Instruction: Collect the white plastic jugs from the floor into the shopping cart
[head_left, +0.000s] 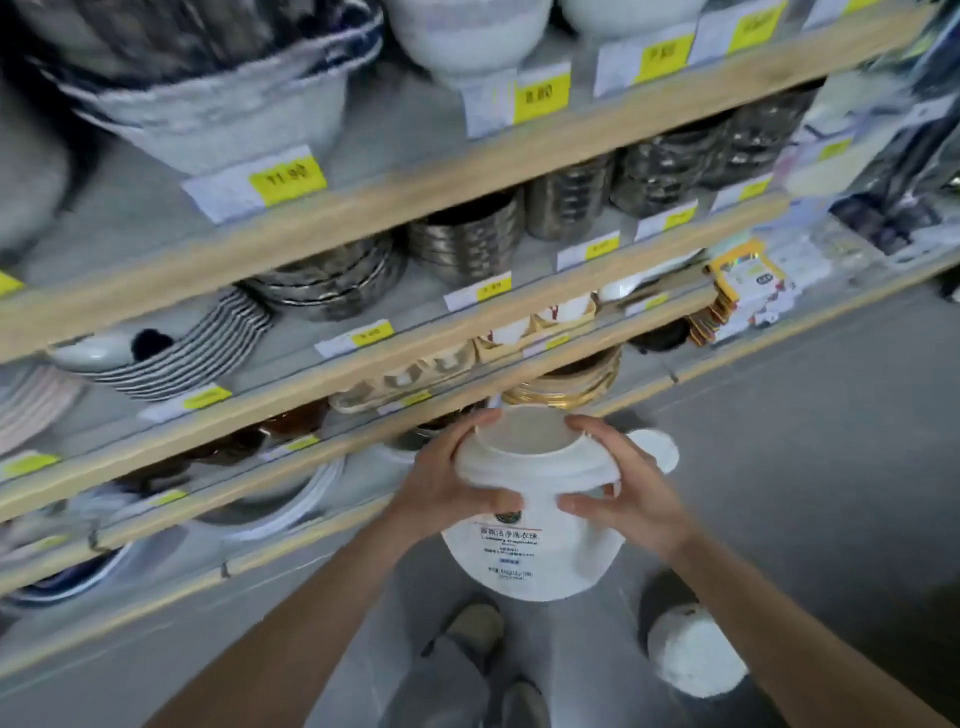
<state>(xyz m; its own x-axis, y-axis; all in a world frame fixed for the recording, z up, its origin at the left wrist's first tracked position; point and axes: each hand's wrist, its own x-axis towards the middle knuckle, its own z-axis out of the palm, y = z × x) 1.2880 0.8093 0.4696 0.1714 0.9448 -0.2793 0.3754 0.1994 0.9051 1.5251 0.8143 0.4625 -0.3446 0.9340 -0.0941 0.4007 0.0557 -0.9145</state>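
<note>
Item: white plastic jug (535, 525), wide open mouth, printed label on the side facing the camera. Held up off the floor (810, 415), in front of the lowest shelf edge (311, 467), above the person's own legs and shoes (475, 631).

Grip: left hand (441, 486) curled round the jug's left shoulder, thumb across the front near the label; right hand (618, 483) curled round the right shoulder, fingertips on the rim. Both wrapped on the jug, neither slack.

Other stock on the floor: second white jug (693, 654), near the lower right edge of the floor, just beside the right forearm, untouched. Third white rounded shape (657, 452) partly hidden behind the right hand; possibly another jug or a lid, not clear enough to say.

Shopping cart: not in view; place and contents unknown.

Surroundings: wooden-edged shelves (467, 171) with stacked bowls, plates and metal tins, yellow price tags (288, 174) along the edges. Much of the shelving blurred.

Progress, as judged: early to middle. One jug lifted but not yet delivered; at least one more left on the floor. Number already in the cart not knowable from here. Remaining: carrying the held jug to the cart, setting it in, returning for the jug at lower right, and checking the object behind the right hand.
</note>
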